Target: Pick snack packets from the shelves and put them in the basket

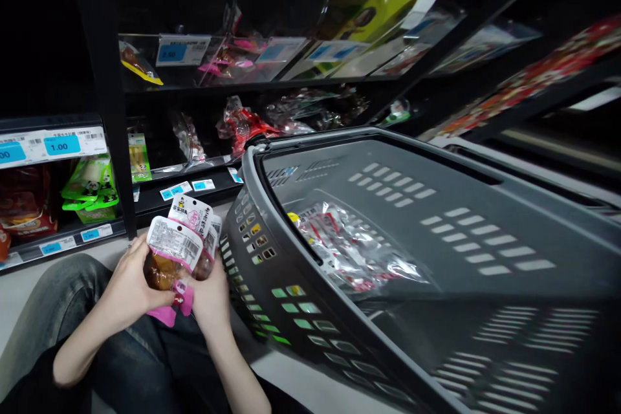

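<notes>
Both of my hands grip small snack packets above my lap. My left hand [127, 284] is closed around the left side of the front snack packet [167, 265], which has a white printed top with a barcode, a clear window over brown food and a pink lower edge. Behind it, more packets [191, 212] of similar look overlap, and how many is hard to tell. My right hand [212, 294] wraps the right side of the bunch. Close by on the right stands a grey shopping basket [272, 207] holding clear plastic packs [334, 246] with red and white print.
Dark store shelves rise ahead, with blue-and-white price labels [182, 50] along their edges. Green packets [92, 184] sit on the lower left shelf. Red-and-clear packs [245, 126] lie behind the basket. My bent knee [63, 304] is at the left, over a pale floor.
</notes>
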Demonstrator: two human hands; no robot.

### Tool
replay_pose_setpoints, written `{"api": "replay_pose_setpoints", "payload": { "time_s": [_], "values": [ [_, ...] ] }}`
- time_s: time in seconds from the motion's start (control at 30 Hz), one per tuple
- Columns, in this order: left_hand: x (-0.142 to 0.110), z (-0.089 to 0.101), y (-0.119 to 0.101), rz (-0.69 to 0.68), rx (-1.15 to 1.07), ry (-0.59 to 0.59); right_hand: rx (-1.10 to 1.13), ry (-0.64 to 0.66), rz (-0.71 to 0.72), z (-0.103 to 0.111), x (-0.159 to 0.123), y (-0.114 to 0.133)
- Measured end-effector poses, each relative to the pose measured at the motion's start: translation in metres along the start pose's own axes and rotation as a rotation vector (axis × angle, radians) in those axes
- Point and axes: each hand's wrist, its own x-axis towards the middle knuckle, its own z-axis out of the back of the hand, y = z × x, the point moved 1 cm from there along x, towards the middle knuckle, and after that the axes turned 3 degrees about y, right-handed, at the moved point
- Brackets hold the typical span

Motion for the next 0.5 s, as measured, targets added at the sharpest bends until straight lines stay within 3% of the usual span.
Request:
{"api": "replay_pose_setpoints", "payload": {
  "time_s": [0.1,0.23,0.3,0.4,0.5],
  "values": [
    [-0.001,-0.001,0.002,0.023,-0.012,0.032,-0.251,-0.092,0.026,0.003,-0.004,0.008],
    [0.001,-0.009,0.010,0.204,-0.360,0.091,-0.495,-0.174,0.076,0.004,-0.011,0.018],
    [0.002,-0.012,0.009,0.255,-0.433,0.060,-0.550,-0.196,0.104,0.003,-0.013,0.021],
    [0.001,-0.010,0.002,0.245,-0.455,0.034,-0.619,-0.211,0.143,0.004,-0.014,0.021],
    [-0.002,-0.009,-0.006,0.155,-0.524,0.190,-0.752,-0.227,0.182,0.008,-0.011,0.017]
  ]
}}
